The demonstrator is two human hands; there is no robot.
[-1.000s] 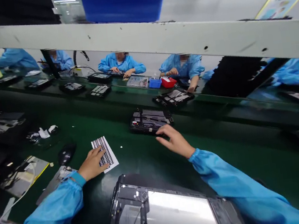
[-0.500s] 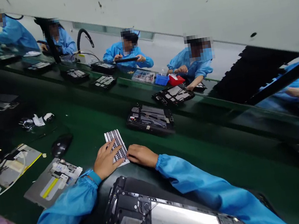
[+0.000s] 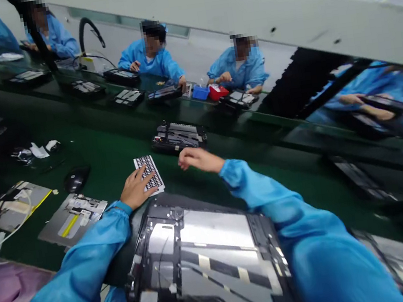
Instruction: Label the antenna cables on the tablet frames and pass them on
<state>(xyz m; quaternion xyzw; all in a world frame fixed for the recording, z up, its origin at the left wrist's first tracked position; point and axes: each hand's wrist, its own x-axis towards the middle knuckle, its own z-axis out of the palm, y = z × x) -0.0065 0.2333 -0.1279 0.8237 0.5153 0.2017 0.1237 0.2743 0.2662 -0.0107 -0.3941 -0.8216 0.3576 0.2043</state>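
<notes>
My left hand lies with its fingers spread on the near edge of a white sheet of small black pieces on the green belt. My right hand hovers just right of the sheet with its fingers curled together; what they pinch, if anything, is too small to see. Right below my arms lies an opened black device with a silver inner plate and cables showing. A second opened device sits on the belt just beyond my right hand.
A black mouse, a grey plate with a yellow label and white scraps lie to the left. Workers in blue coats sit across the belt by blue and red bins. A grey beam crosses overhead.
My right hand reached to the far device, came back to the sheet, and has now lifted off it to the right, fingers curled. The left hand stays on the sheet. The view has tipped down.
</notes>
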